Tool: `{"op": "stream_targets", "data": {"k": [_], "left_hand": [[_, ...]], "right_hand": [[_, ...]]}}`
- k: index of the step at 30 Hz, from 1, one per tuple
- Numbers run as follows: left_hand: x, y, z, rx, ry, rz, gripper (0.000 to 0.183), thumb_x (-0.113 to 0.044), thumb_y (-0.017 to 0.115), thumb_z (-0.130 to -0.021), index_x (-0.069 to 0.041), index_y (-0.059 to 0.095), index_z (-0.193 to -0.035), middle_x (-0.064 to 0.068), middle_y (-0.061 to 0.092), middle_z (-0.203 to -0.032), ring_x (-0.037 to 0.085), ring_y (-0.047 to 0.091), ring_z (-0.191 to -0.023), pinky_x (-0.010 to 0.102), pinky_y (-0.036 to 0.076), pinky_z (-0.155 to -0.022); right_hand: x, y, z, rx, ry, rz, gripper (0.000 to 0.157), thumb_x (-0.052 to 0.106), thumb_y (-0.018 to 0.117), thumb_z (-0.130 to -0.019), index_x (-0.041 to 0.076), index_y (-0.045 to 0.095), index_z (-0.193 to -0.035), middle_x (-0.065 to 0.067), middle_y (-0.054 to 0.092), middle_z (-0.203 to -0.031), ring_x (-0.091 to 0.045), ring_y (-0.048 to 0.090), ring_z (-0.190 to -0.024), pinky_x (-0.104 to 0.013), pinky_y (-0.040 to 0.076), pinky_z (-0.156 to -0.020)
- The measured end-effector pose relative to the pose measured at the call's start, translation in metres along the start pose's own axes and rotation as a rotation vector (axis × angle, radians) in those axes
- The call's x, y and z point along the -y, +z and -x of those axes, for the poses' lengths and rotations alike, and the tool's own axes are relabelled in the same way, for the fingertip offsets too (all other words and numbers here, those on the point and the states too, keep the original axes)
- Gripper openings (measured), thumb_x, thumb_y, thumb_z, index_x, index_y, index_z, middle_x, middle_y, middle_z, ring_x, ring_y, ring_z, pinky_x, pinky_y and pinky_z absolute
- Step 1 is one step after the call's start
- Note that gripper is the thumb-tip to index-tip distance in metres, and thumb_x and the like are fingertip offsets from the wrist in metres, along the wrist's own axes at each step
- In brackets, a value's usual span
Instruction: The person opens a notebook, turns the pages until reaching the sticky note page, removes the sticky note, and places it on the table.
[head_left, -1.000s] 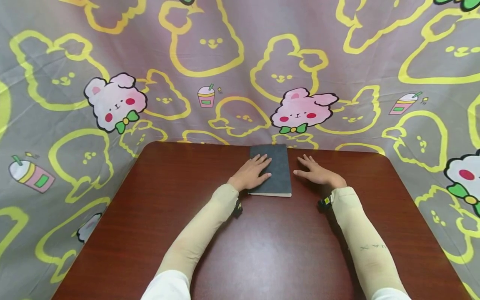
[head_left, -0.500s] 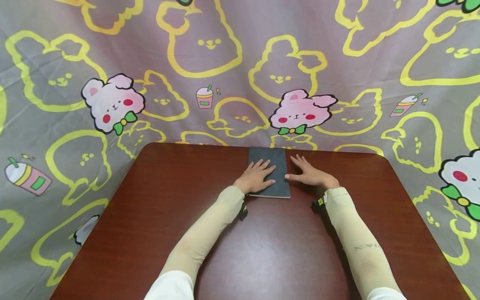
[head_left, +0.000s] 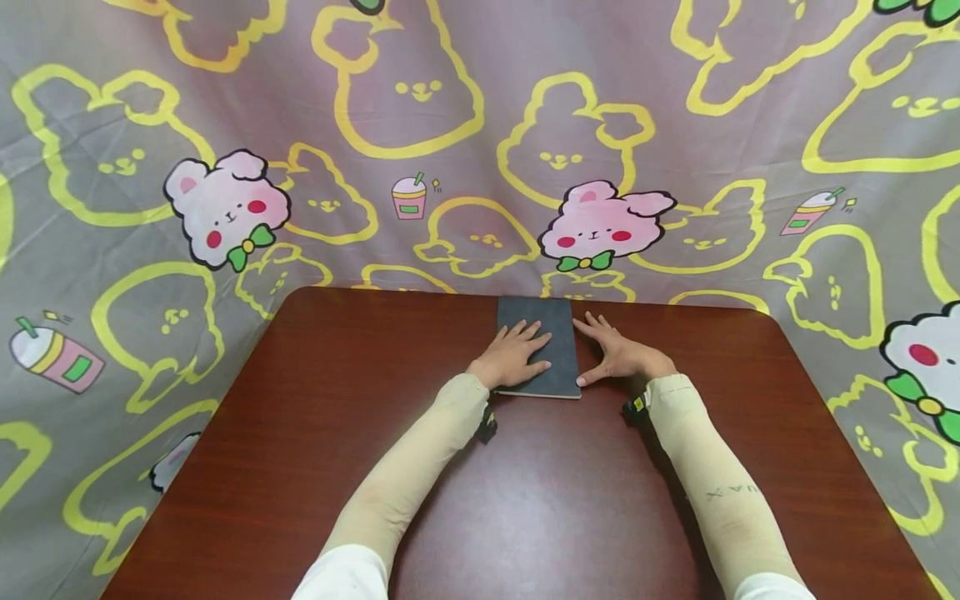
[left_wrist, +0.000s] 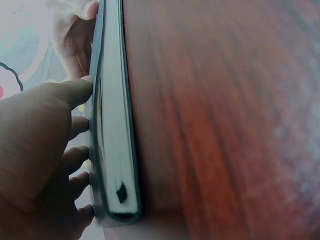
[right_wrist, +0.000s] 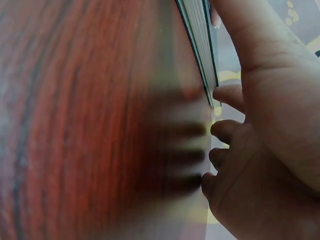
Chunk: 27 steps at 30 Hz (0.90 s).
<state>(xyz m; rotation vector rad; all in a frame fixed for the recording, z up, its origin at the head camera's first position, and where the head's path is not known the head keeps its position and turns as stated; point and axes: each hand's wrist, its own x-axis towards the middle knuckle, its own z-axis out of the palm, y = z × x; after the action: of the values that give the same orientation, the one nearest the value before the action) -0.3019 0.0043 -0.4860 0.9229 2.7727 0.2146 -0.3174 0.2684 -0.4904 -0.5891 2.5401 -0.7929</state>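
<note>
A dark grey hardcover book (head_left: 560,354) lies closed on the brown table near its far edge. My left hand (head_left: 508,357) rests on the cover with its fingers spread. In the left wrist view, the page block (left_wrist: 114,100) shows between the covers, and those fingertips touch the top cover. Along the book's right edge, my right hand (head_left: 622,352) has its thumb at the near corner and its index finger farther up the side. The right wrist view shows this right hand (right_wrist: 270,115) with its index finger by the book's edge (right_wrist: 199,50); firm contact is unclear.
The wooden table (head_left: 300,433) has rounded far corners. A grey patterned curtain (head_left: 465,108) with yellow outlines and pink rabbits hangs behind it and along both sides. Dark wrist cameras are strapped under both sleeves.
My right hand has come left to the book's edge, and its thumb has swung down to the near corner. My left hand has shifted slightly right over the cover.
</note>
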Motion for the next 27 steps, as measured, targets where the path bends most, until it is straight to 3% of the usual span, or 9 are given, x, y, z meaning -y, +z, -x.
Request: {"op": "stream_targets", "data": {"k": [9,27], "left_hand": [[-0.0012,0.0008,-0.0024,0.002,-0.005,0.012,0.064,-0.053,0.042,-0.106,-0.026,0.028,-0.162,0.003,0.017,-0.171,0.027,0.011,-0.158,0.052,0.013,-0.128],[-0.0056,-0.0031,0.0005,0.000,-0.027,0.073,0.063,-0.048,0.046,-0.106,-0.021,0.031,-0.162,0.007,0.019,-0.170,0.030,0.012,-0.158,0.053,0.014,-0.127]], "right_hand": [[-0.0004,-0.0013,0.0044,-0.011,0.006,0.009,0.128,0.049,0.093,-0.068,0.018,0.015,-0.165,-0.017,-0.004,-0.171,-0.043,-0.011,-0.155,-0.076,0.012,-0.116],[0.0055,0.0005,0.0057,-0.039,-0.023,0.015,0.123,0.043,0.093,-0.070,0.014,0.018,-0.164,-0.020,-0.003,-0.170,-0.047,-0.009,-0.154,-0.076,0.013,-0.116]]}}
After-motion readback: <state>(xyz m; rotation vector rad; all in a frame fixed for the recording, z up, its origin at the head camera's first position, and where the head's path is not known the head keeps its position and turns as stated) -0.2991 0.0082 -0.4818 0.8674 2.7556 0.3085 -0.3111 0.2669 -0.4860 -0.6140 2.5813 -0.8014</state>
